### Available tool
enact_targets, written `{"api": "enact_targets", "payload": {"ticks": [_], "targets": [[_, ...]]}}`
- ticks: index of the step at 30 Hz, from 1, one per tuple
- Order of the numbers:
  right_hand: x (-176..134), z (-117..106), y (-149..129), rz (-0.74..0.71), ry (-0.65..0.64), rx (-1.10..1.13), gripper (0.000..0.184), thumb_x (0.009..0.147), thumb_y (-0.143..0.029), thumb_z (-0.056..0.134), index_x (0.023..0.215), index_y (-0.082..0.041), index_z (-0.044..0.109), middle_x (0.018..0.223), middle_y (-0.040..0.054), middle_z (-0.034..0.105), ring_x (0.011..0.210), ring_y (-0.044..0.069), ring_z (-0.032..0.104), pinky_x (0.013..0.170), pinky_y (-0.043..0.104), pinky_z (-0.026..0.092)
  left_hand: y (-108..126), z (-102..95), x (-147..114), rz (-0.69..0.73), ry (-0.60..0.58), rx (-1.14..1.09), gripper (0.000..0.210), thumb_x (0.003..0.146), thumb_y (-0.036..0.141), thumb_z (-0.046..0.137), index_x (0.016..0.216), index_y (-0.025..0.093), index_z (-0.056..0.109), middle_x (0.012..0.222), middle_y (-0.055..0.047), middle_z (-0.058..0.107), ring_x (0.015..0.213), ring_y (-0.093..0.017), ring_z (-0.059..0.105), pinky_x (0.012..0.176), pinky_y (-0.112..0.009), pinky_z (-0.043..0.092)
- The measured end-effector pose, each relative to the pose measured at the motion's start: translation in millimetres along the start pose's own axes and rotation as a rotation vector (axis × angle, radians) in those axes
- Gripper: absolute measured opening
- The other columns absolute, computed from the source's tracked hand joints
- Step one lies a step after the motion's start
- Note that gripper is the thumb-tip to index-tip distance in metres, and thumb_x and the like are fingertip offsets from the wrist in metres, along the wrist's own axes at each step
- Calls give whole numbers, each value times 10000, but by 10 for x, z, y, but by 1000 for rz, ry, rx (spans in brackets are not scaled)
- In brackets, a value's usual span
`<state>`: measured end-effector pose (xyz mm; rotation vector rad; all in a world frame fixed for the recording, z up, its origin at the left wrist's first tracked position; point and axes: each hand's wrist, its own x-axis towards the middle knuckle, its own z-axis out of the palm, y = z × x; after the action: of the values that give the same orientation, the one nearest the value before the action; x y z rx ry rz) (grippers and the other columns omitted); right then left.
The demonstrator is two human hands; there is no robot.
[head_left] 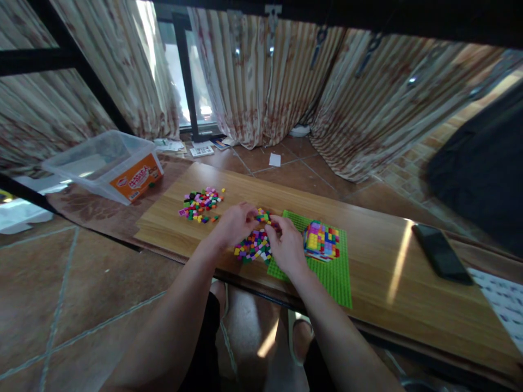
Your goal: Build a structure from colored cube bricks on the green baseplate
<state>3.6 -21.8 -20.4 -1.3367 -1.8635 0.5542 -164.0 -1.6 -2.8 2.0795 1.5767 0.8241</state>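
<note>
Nearest to the camera, two bare forearms (180,305), reaching forward over the edge of a wooden table (376,245). At their ends, left hand (236,224) and right hand (287,246), close to each other, with a small brick cluster (262,216) between the fingertips. Fingers of both hands bent and nearly closed: left ones at the left end of the cluster, right thumb and forefinger at its right end, seemingly in a light pinch from two sides. Exact contact of each fingertip too small to tell. Just below, on the table, a loose pile (254,247); further to the left, a second pile (202,204). To the right, a green baseplate (333,283), with a colourful brick block (321,242) standing upon it.

For pieces so small, probably best to keep one end firm with the left fingers and press squarely with the right thumb, not at an angle. Check the studs for alignment before pressing. Keep both wrists above the loose pile, so as not to scatter it.
</note>
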Motion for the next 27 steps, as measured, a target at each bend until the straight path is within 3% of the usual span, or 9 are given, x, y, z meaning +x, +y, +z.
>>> {"api": "enact_targets", "payload": {"ticks": [7, 11, 16, 19, 23, 27], "targets": [[68, 48, 61, 258, 120, 515, 262, 806, -382, 600, 942, -168, 666, 785, 30, 687, 711, 166, 623, 696, 312, 506, 125, -7, -14, 62, -38, -325, 100, 778, 179, 610, 868, 173, 652, 868, -42, 670, 817, -163, 620, 787, -288, 483], [75, 53, 48, 302, 170, 703, 234, 739, -373, 666, 866, -177, 652, 729, -2, 658, 644, 136, 590, 628, 279, 492, 229, 63, 0, -41, -22, -683, 149, 753, 215, 650, 890, 157, 643, 831, -30, 675, 741, -132, 623, 705, -252, 497], [44, 63, -25, 292, 180, 750, 254, 754, -391, 654, 907, -188, 637, 744, -1, 662, 678, 145, 617, 655, 292, 518, 300, 186, 24, -231, 15, -964, 150, 719, 245, 680, 816, 137, 644, 704, 3, 642, 596, -90, 588, 602, -222, 491], [43, 65, -34, 310, 154, 751, 287, 756, -415, 648, 930, -187, 642, 731, 4, 667, 674, 153, 627, 643, 298, 525, 312, 219, 29, -258, 57, -993, 155, 693, 242, 700, 796, 135, 654, 707, -2, 654, 602, -90, 594, 602, -219, 498], [48, 44, -17, 296, 123, 688, 235, 748, -393, 646, 832, -174, 659, 696, 5, 662, 617, 139, 592, 599, 278, 495, 316, 170, 16, -262, 6, -967, 110, 692, 224, 688, 747, 138, 648, 640, 4, 644, 553, -94, 586, 581, -227, 498], [38, -1, 28, 231, 66, 519, 190, 770, -341, 602, 813, -170, 671, 677, 8, 657, 600, 143, 572, 586, 273, 456, 236, 93, -10, -189, -59, -770, 45, 699, 188, 648, 706, 151, 673, 591, 6, 628, 514, -96, 552, 526, -208, 453]]}}
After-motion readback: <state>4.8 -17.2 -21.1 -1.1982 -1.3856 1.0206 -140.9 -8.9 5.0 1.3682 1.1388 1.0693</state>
